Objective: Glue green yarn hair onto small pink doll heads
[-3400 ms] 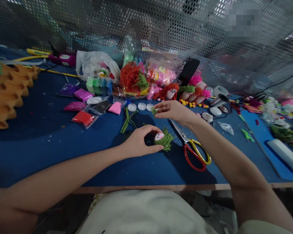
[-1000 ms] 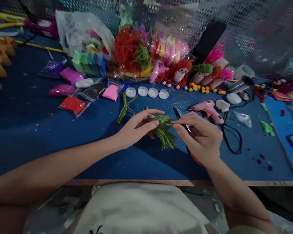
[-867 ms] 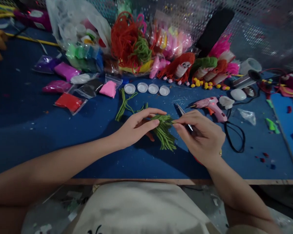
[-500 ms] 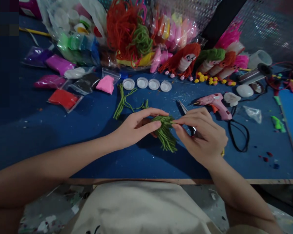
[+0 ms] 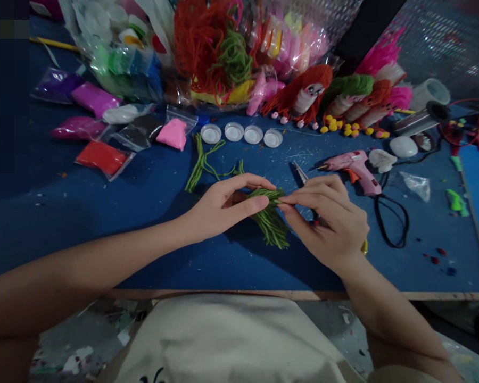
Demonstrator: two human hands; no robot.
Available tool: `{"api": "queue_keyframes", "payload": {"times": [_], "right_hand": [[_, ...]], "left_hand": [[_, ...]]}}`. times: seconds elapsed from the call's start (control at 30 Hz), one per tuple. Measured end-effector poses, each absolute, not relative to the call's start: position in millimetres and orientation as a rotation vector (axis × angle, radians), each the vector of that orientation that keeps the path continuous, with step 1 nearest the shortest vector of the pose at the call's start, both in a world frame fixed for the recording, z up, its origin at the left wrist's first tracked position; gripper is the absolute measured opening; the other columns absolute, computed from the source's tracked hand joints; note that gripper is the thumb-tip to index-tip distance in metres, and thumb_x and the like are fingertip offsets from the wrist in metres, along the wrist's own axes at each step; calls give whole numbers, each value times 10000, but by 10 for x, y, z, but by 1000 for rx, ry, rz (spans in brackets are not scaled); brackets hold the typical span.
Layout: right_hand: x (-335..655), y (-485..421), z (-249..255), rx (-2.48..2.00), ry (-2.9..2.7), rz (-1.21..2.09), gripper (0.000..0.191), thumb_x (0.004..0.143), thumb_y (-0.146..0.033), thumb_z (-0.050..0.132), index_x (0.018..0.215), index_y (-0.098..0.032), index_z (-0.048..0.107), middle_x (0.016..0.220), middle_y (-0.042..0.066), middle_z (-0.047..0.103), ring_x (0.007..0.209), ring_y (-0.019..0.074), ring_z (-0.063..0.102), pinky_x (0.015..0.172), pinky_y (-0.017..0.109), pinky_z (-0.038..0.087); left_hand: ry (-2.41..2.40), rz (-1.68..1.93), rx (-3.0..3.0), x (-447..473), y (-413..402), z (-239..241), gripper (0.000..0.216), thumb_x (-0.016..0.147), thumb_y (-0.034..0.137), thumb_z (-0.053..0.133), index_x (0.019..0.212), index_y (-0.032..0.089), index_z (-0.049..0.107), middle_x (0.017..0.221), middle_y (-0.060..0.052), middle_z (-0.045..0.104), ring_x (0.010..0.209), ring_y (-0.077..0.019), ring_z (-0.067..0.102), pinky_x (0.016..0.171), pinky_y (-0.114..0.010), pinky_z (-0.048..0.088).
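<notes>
My left hand (image 5: 223,207) is closed round a small doll head with green yarn hair (image 5: 270,222), held just above the blue table (image 5: 104,223). The yarn strands hang down and to the right between both hands. My right hand (image 5: 327,221) pinches the top of the green yarn with thumb and forefinger, touching the left hand's fingertips. The doll's face is hidden by my fingers. Scissors (image 5: 303,178) lie under my right hand, only the blade tip showing.
A pink glue gun (image 5: 353,166) with a black cord lies right of my hands. Loose green yarn (image 5: 201,165), several white lids (image 5: 242,134), clay packets (image 5: 99,157), finished yarn dolls (image 5: 311,96) and a yarn pile (image 5: 211,48) fill the back.
My right hand came from the far yarn pieces down to the doll and now pinches its hair. The doll was turned so its face is hidden. The view has dipped closer.
</notes>
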State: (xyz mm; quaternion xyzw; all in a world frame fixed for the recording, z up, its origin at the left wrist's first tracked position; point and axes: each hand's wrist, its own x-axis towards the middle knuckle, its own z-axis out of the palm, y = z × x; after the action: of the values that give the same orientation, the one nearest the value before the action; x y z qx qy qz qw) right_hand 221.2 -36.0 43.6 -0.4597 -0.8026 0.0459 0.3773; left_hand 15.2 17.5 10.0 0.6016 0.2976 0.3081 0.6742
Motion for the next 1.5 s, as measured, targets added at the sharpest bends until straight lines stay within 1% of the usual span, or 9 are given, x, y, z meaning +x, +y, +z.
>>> {"api": "queue_keyframes", "payload": {"times": [0.27, 0.57, 0.7, 0.83, 0.97, 1.07, 1.13, 1.3, 1.5], "right_hand": [[2210, -370, 434, -1193, -2090, 56, 263, 893, -158, 694, 1047, -366, 743, 866, -17, 787, 779, 206, 696, 754, 426, 558], [2291, -428, 398, -1183, -1994, -188, 404, 843, -123, 753, 1158, -373, 710, 874, 11, 769, 780, 232, 681, 698, 427, 561], [2306, -446, 402, -1191, -1974, -218, 399, 839, -133, 764, 1140, -388, 708, 851, 7, 764, 766, 234, 677, 657, 422, 553], [2285, -436, 432, -1095, -2051, -192, 334, 822, -123, 778, 1071, -337, 716, 836, 1, 773, 732, 208, 660, 652, 394, 549], [2242, -425, 442, -1052, -2154, -229, 220, 819, -121, 778, 969, -278, 743, 803, 15, 774, 757, 203, 643, 659, 365, 539], [2226, -428, 420, -1068, -2167, -259, 220, 795, -109, 798, 962, -244, 749, 811, 19, 774, 797, 205, 636, 699, 362, 536], [2226, -430, 404, -1080, -2164, -267, 240, 778, -99, 811, 969, -232, 749, 822, 23, 771, 815, 206, 627, 714, 362, 529], [2239, -421, 393, -1088, -2176, -278, 260, 763, -92, 824, 972, -226, 746, 838, 31, 769, 833, 214, 626, 732, 372, 514], [2234, -405, 409, -1103, -2172, -282, 222, 783, -127, 818, 952, -238, 727, 821, 17, 772, 812, 214, 626, 712, 371, 514]], "left_hand": [[671, 707, 1368, 156, 171, 114, 267, 921, 373, 665, 1115, 194, 701, 1144, -50, 729, 1035, -192, 685, 855, -272, 560], [706, 700, 1377, 173, 178, 117, 276, 917, 364, 657, 1126, 189, 702, 1139, -50, 716, 913, -153, 661, 744, -239, 535], [713, 695, 1385, 167, 180, 119, 287, 914, 371, 654, 1129, 187, 702, 1116, -53, 712, 879, -147, 649, 713, -234, 522], [703, 702, 1382, 164, 184, 117, 298, 932, 380, 633, 1141, 178, 699, 1115, -57, 709, 914, -156, 650, 737, -233, 524], [730, 690, 1428, 160, 184, 130, 311, 953, 405, 606, 1155, 191, 707, 1082, -35, 716, 738, -102, 581, 632, -212, 472], [743, 669, 1445, 156, 184, 138, 316, 957, 420, 604, 1158, 200, 710, 1060, -28, 719, 668, -88, 530, 585, -215, 435], [734, 672, 1436, 154, 184, 134, 318, 953, 420, 611, 1158, 197, 707, 1089, -39, 716, 716, -102, 564, 612, -222, 454], [690, 698, 1407, 155, 181, 101, 327, 929, 419, 654, 1162, 193, 693, 1162, -66, 695, 998, -186, 644, 775, -260, 528], [681, 720, 1404, 165, 173, 78, 313, 912, 398, 685, 1139, 182, 693, 1137, -66, 697, 1003, -183, 653, 786, -258, 539]]}}
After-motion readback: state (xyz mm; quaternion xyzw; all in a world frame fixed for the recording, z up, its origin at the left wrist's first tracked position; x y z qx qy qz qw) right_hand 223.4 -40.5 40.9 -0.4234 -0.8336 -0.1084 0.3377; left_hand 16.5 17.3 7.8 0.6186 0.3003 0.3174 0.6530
